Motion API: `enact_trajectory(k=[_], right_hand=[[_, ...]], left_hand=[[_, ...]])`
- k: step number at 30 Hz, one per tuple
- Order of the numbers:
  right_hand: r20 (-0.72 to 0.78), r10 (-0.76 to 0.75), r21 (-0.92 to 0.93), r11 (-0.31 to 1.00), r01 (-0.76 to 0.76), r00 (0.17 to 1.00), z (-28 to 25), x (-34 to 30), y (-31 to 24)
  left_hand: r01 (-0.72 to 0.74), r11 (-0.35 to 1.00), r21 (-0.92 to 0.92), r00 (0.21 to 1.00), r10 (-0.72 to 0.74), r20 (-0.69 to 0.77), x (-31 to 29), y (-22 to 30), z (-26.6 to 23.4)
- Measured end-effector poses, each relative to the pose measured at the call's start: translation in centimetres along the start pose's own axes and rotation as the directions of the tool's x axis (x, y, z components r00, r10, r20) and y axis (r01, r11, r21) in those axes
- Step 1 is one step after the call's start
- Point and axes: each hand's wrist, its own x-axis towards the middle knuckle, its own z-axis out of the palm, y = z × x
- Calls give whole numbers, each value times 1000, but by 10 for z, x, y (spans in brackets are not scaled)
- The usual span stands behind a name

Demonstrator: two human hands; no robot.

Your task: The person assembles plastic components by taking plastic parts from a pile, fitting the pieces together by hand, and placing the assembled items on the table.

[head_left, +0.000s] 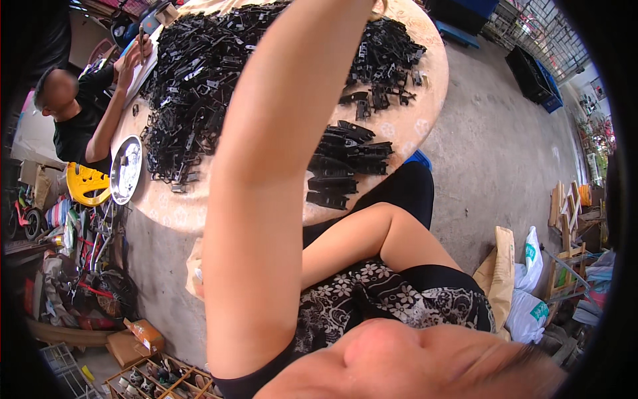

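My left arm rises across the middle of the view, over the table. Only a sliver of my left hand (379, 8) shows at the top edge, and its fingers are cut off. My right forearm bends across my lap and passes behind the left arm, which hides my right hand. On the round table (428, 86) lies a large heap of black plastic parts (193, 93). Nearer to me, several longer black parts (349, 159) lie side by side in a loose row. A pale, cream-coloured thing (195, 269) peeks out beside my left arm; I cannot make out what it is.
Across the table at left sits another person (73, 113), hands raised around a phone-like object. A metal tray (126, 169) leans at the table's edge by a yellow stool (86, 184). Sacks (525, 279) stand on the right; cardboard boxes (136, 342) lie at lower left.
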Motion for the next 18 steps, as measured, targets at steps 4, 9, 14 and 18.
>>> enact_trajectory(k=[4, 9, 14, 18], right_hand=[[26, 12, -8, 1000, -12, 1000, 34, -245, 58], [64, 60, -2, 998, -60, 996, 10, -168, 23], [99, 102, -2, 995, -102, 990, -26, -63, -1], [120, 108, -6, 994, -108, 987, -48, 27, -22]], left_hand=[[-31, 999, -15, 996, 33, 88, -18, 13, 13], [-73, 997, -4, 988, 72, 134, -24, 5, 4], [-87, 995, 50, 991, 81, 106, -31, 5, 14], [-254, 964, 72, 955, 239, 174, -45, 25, 16]])
